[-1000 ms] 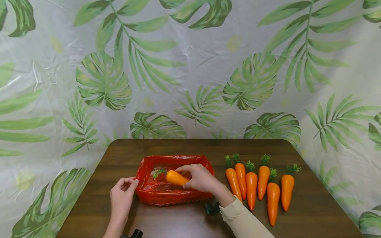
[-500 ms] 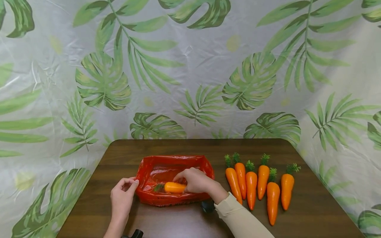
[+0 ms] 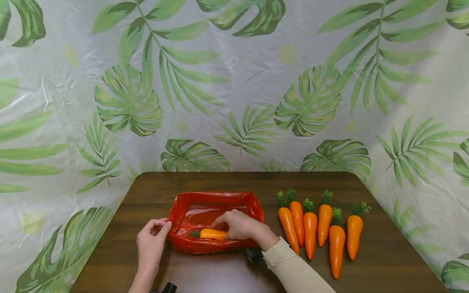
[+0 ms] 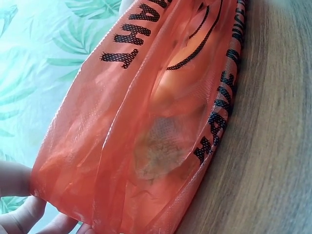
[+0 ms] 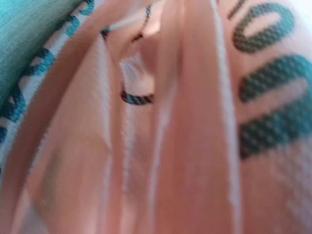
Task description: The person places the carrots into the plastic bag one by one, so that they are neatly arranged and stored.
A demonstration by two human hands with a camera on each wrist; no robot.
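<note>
A red plastic bag (image 3: 227, 202) lies with its mouth spread wide on the table. My left hand (image 3: 150, 242) pinches the bag's left rim between thumb and fingers; in the left wrist view its fingers (image 4: 24, 214) touch the bag's edge. Inside the bag, my right hand (image 3: 242, 226) grips an orange carrot (image 3: 213, 234) by its tapered end. The carrot's green top (image 3: 194, 234) points left, and the front rim hides its underside. In the left wrist view the carrot shows faintly through the printed plastic (image 4: 126, 97). Only blurred plastic (image 5: 195, 122) fills the right wrist view.
Several orange carrots (image 3: 310, 232) with green tops lie in a loose row right of the bag, beside the right forearm. The brown wooden table (image 3: 220, 274) ends at its back edge before a leaf-patterned curtain (image 3: 253, 93).
My right hand has lowered the carrot deeper into the bag, toward its front wall, and turned it to lie more level. The left hand stays at the rim.
</note>
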